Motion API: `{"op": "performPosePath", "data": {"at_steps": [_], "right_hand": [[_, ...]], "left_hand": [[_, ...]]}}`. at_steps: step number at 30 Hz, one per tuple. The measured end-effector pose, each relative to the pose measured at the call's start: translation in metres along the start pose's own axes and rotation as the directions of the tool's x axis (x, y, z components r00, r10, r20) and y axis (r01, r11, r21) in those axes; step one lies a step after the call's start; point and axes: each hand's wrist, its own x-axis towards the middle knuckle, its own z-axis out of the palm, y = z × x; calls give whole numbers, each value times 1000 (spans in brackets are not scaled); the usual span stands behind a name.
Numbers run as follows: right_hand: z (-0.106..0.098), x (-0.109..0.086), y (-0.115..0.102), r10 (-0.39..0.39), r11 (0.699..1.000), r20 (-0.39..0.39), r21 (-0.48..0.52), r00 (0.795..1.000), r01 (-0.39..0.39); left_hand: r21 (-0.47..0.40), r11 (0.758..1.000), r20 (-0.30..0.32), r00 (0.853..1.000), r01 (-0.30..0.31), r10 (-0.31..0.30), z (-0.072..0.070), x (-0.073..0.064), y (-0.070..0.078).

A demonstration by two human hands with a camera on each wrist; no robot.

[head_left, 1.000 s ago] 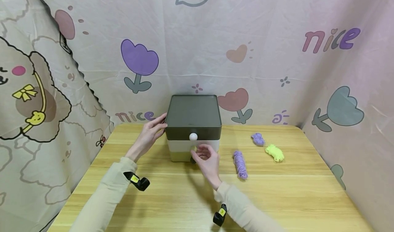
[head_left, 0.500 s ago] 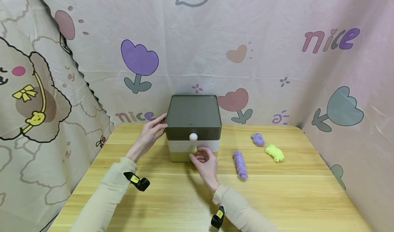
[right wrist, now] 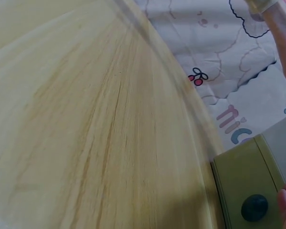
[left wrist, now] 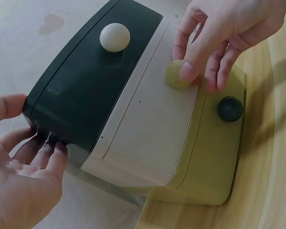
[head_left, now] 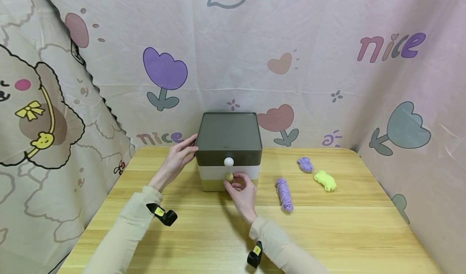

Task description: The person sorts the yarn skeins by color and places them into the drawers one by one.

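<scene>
A small three-drawer box (head_left: 229, 130) stands at the back of the table, with a dark green top drawer (left wrist: 81, 81), a white middle drawer (left wrist: 148, 114) and an olive bottom drawer (left wrist: 209, 143). My right hand (head_left: 244, 195) pinches the round olive knob (left wrist: 177, 75) of the middle drawer between thumb and fingers. All three drawers sit closed. My left hand (head_left: 174, 161) rests against the left side of the top section, its fingers extended along it. The black bottom knob (left wrist: 229, 109) is hidden by the right hand in the head view.
A white knob (head_left: 228, 161) sits on the top drawer. Right of the box lie a long purple yarn bundle (head_left: 284, 195), a smaller purple one (head_left: 305, 164) and a neon yellow one (head_left: 325, 181). A printed cloth (head_left: 233, 43) hangs behind the wooden table (head_left: 204, 233).
My right hand has shifted slightly down and left, its thumb and fingers closing in on the olive knob. The left hand and the box have stayed in place.
</scene>
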Motion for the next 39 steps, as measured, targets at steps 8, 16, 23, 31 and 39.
{"op": "performPosePath", "data": {"at_steps": [8,16,23,31,39], "right_hand": [[0,-5,-16,-37,999,-8,13,999,37],[2,-3,-13,-49,999,-20,-5,999,48],[3,-2,-12,-40,999,-29,-23,999,39],[2,-1,-13,-46,999,-24,-25,999,45],[2,-3,-15,-47,998,-23,-34,999,46]], "left_hand": [[1,1000,-5,1000,3,-3,0,0,0],[13,1000,-2,1000,2,-1,1,-1,1],[-2,1000,-12,1000,13,-13,1,0,1],[-1,1000,-10,1000,7,-7,1,0,2],[-1,1000,-12,1000,6,-6,2,-1,2]]}}
